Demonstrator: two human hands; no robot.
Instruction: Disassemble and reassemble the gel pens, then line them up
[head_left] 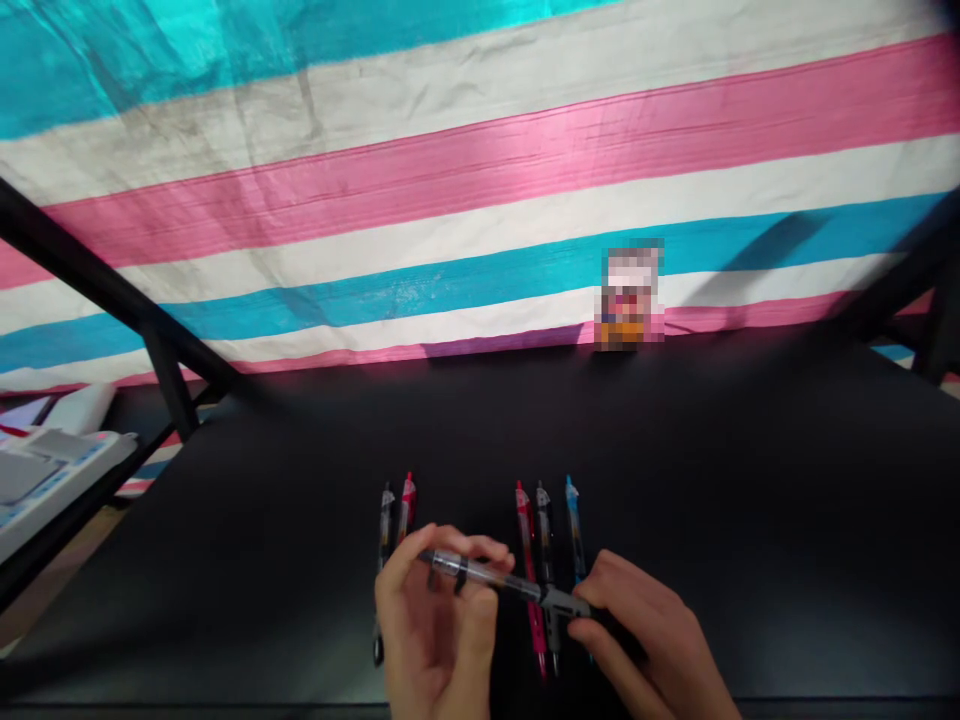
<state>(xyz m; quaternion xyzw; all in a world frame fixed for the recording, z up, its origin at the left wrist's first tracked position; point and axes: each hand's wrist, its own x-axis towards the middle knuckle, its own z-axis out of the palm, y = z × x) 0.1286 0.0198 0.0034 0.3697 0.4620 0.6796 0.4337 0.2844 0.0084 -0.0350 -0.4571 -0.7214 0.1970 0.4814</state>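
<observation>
Pen [491, 577] btwn 2 hands [421, 635] [656, 620]

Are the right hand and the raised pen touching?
Touching: the head view shows the raised pen pinched at its grey end by the right hand.

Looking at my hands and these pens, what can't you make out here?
All in the head view:
Leftmost red pen: lower end, hidden by the left hand.
Blue pen: part of its lower half, hidden by the right hand.
Small item at the back: blurred into squares.
White thing at far left: cut off by the picture's edge.
</observation>
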